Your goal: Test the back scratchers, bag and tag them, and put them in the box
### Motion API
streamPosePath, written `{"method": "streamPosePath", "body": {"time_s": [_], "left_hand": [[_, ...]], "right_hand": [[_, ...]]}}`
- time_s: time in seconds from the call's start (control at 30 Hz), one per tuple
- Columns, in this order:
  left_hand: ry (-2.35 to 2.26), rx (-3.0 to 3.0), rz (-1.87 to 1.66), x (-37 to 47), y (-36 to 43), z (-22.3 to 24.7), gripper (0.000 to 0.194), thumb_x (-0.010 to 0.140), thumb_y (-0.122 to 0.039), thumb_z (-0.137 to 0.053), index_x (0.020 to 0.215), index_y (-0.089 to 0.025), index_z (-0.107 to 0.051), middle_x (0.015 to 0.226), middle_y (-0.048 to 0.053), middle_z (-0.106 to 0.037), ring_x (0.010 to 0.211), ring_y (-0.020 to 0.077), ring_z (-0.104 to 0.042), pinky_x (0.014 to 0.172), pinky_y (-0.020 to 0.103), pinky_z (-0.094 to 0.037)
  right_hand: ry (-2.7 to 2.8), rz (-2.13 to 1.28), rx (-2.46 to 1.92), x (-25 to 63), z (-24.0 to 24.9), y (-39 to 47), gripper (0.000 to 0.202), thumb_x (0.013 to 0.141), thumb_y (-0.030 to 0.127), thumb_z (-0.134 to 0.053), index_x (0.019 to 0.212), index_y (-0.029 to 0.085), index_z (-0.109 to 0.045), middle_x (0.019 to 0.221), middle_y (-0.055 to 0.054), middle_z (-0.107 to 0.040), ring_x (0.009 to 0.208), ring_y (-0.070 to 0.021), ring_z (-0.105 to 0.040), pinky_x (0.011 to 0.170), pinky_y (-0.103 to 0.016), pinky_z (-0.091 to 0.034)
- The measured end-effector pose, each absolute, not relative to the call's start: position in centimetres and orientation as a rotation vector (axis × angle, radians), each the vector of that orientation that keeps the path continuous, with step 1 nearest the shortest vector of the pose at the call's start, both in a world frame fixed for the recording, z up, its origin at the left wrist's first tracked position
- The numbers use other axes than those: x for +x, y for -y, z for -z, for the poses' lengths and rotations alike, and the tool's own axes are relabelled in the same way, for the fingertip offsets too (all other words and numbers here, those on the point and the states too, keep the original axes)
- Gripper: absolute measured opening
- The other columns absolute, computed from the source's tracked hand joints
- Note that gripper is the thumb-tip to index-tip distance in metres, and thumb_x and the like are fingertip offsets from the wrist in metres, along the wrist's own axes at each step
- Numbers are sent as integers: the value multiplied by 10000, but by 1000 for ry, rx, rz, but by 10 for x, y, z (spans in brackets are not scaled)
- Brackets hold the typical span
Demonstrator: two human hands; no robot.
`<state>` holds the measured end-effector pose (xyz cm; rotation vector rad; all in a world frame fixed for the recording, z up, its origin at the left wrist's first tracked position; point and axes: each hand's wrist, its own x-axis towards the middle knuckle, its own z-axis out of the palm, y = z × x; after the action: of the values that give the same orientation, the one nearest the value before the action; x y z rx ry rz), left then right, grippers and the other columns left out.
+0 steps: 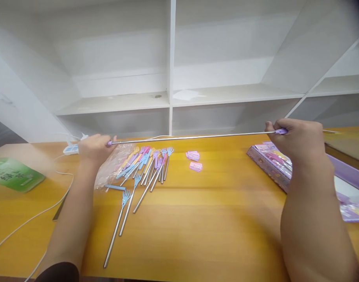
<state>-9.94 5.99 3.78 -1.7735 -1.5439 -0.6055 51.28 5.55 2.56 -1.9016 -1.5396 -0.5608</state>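
A long, thin telescopic back scratcher (193, 137) stretches level above the table between my two hands, its metal rod fully drawn out. My left hand (94, 149) is closed round its purple left end. At the other end, my right hand (301, 137) grips a purple part that pokes out by the thumb. Below and right of my left hand lies a heap of back scratchers (150, 160) with blue, purple, yellow and pink hand-shaped heads and metal rods. A separate blue handle (115, 187) rests beside them.
Small pink cards (193, 156) lie mid-table (202, 227). Clear plastic bag (105, 168) and green packet (17, 174) are left, with a power strip (71, 149) and white cable (35, 215). A purple display box (269, 168) stands right; white shelves (114, 105) rise behind.
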Motion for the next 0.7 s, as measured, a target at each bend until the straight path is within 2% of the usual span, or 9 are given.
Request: {"method": "streamPosePath", "body": {"time_s": [0.1, 0.3, 0.43, 0.5, 0.57, 0.7], "left_hand": [[1616, -1796, 569, -96, -59, -35, 495, 967, -420, -508, 523, -208, -459, 529, 45, -475, 579, 189, -451, 565, 317, -183], [1690, -1831, 382, -84, -56, -34, 375, 940, -321, -485, 610, -199, -615, 647, 85, -654, 637, 220, -587, 582, 318, -194], [1726, -1893, 262, -62, -57, -29, 297, 905, -253, -501, 670, -202, -675, 675, 90, -697, 631, 234, -629, 573, 313, -212], [1706, -1943, 235, -40, -55, -22, 279, 907, -233, -504, 722, -197, -709, 687, 103, -710, 635, 249, -650, 568, 310, -252], [1652, -2012, 225, -12, -48, -9, 252, 899, -186, -510, 776, -178, -729, 706, 122, -719, 648, 262, -674, 569, 309, -307], [1589, -2262, 85, 42, -28, 21, 247, 836, -34, -518, 863, -130, -745, 686, 140, -720, 651, 254, -713, 587, 289, -416]], "right_hand": [[1548, 590, -1926, 507, -21, -57, 327, 924, 392, -547, 646, 225, -507, 612, -35, -485, 604, -146, -305, 643, -302, -318], [1545, 607, -1938, 500, -18, -61, 303, 906, 370, -543, 643, 221, -520, 615, -45, -505, 602, -151, -306, 625, -306, -294], [1616, 615, -1895, 480, -20, -65, 338, 944, 369, -504, 655, 206, -568, 685, -78, -606, 644, -161, -376, 625, -299, -277], [1713, 589, -1838, 451, -16, -66, 294, 941, 332, -521, 712, 190, -639, 780, -97, -686, 691, -166, -464, 636, -289, -280], [1839, 514, -1804, 404, -6, -62, 198, 901, 230, -544, 819, 177, -716, 884, -107, -743, 739, -176, -552, 647, -283, -286], [2273, 247, -1753, 290, 35, -35, 278, 939, 112, -468, 979, 153, -740, 923, -139, -754, 726, -191, -632, 620, -283, -291]]}}
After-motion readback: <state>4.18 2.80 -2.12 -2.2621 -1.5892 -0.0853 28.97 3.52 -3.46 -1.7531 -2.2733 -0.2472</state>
